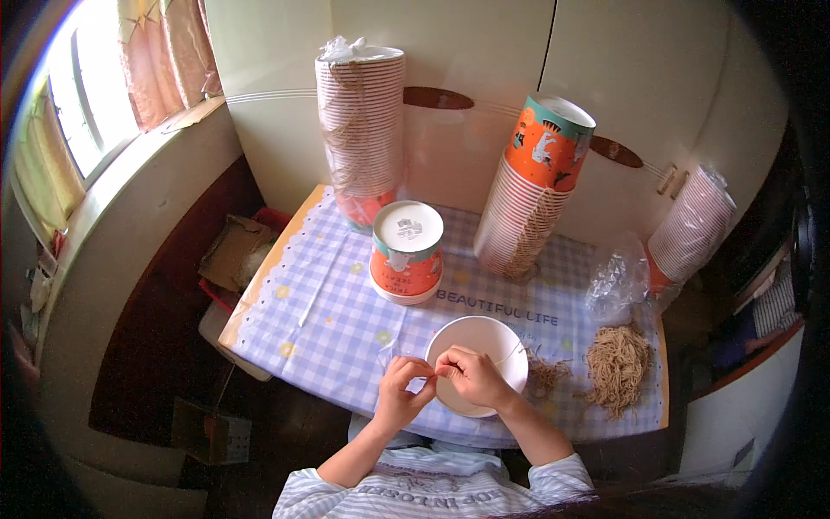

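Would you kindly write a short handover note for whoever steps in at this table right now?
Left hand and right hand: fingertips pinched together at the near rim of the white paper cup, apparently on a thin string; too small to confirm.
Loose tan strings lie heaped to the right, a smaller tuft beside the cup.
Done: short stack of upturned cups stands behind.
Left: tall cup stacks at the back.

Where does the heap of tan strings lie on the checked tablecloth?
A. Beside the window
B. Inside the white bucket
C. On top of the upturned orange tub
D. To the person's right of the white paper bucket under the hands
D: the heap of tan strings lies on the cloth to the right of the white paper bucket, which both hands work over.
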Action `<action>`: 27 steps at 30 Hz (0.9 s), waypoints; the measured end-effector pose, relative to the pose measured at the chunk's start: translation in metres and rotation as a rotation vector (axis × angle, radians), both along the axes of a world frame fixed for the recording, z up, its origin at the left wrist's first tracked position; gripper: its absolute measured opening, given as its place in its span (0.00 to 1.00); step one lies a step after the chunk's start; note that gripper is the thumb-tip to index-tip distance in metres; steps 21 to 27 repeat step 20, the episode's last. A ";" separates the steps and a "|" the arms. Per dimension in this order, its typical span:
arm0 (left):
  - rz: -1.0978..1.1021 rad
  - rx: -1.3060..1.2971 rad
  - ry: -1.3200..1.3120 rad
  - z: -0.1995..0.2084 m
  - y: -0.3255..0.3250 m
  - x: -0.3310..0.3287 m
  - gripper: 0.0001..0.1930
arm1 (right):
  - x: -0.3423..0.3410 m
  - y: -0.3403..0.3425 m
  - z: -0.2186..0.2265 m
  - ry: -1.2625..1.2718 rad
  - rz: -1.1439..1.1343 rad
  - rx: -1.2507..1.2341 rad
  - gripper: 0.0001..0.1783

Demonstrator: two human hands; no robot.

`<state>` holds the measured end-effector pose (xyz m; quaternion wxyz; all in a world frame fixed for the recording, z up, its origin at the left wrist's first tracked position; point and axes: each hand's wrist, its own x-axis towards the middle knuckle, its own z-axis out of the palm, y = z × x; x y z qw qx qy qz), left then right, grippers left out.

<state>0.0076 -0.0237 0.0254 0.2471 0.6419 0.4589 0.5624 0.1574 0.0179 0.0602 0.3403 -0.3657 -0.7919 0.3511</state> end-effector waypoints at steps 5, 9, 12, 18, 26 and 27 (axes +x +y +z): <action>-0.104 -0.093 -0.110 -0.007 0.001 -0.004 0.07 | 0.003 0.000 0.001 0.016 0.041 -0.077 0.03; -0.097 -0.094 -0.090 -0.008 0.002 -0.010 0.07 | 0.000 -0.008 0.010 0.042 0.015 -0.080 0.04; -0.087 -0.104 -0.110 -0.013 -0.001 -0.014 0.07 | 0.000 -0.016 0.020 0.015 -0.086 -0.064 0.05; -0.101 -0.080 -0.132 -0.015 -0.009 -0.018 0.07 | 0.006 -0.031 0.018 -0.193 -0.038 0.124 0.05; -0.105 -0.092 -0.119 -0.018 -0.015 -0.021 0.09 | 0.006 -0.038 0.013 -0.206 -0.020 0.209 0.07; -0.105 -0.092 -0.119 -0.018 -0.015 -0.021 0.09 | 0.006 -0.038 0.013 -0.206 -0.020 0.209 0.07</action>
